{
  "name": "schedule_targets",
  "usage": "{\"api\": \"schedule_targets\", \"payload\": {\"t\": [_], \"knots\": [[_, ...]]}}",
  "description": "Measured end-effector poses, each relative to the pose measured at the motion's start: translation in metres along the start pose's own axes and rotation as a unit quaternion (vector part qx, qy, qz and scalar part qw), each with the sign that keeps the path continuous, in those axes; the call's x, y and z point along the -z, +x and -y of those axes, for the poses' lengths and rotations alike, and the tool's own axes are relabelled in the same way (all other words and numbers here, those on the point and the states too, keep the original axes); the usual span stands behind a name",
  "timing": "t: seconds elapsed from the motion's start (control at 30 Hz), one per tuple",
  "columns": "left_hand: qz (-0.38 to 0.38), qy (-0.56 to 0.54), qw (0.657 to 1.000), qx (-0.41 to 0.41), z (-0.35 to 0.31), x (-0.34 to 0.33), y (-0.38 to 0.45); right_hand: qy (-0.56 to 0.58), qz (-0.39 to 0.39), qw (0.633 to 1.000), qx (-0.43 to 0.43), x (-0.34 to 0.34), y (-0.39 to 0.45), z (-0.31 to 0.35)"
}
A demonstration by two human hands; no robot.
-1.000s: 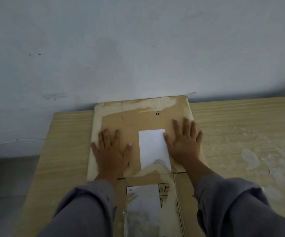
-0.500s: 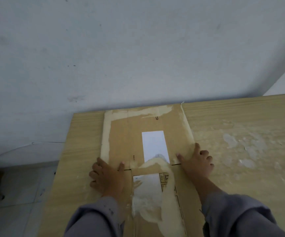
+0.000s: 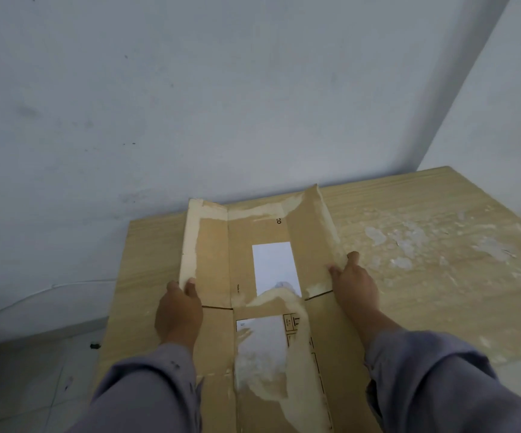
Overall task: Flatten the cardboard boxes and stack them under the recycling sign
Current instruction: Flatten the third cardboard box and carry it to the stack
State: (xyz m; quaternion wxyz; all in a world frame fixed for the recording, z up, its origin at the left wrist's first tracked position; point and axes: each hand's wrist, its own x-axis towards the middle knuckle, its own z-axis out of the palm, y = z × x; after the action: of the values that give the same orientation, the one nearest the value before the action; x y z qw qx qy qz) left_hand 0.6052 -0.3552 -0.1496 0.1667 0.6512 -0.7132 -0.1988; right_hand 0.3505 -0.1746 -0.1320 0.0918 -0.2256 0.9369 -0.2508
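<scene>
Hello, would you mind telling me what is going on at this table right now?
A person in grey sleeves is working on a flattened cardboard box lying on a wooden table against the wall. The left hand grips the box's left edge and the right hand grips its right edge, and both side panels are tilted up off the table. A white label sits in the middle panel. No recycling sign is in view, so the box is not stacked yet.

Light wood-grain table [image 3: 440, 220] (white scuffed patches at right) carries flattened brown cardboard box [image 3: 259, 232], side flaps raised.
</scene>
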Motion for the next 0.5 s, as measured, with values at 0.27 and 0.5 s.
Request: {"api": "schedule_targets", "payload": {"t": [0.27,0.5], "knots": [[-0.028,-0.028,0.998,-0.044,-0.059,0.038,-0.012,0.045,-0.058,0.997,0.022,0.062,0.000,-0.002],[-0.016,-0.048,0.996,-0.078,-0.131,0.033,-0.067,0.062,-0.114,0.992,-0.002,0.136,-0.013,-0.064]]}}
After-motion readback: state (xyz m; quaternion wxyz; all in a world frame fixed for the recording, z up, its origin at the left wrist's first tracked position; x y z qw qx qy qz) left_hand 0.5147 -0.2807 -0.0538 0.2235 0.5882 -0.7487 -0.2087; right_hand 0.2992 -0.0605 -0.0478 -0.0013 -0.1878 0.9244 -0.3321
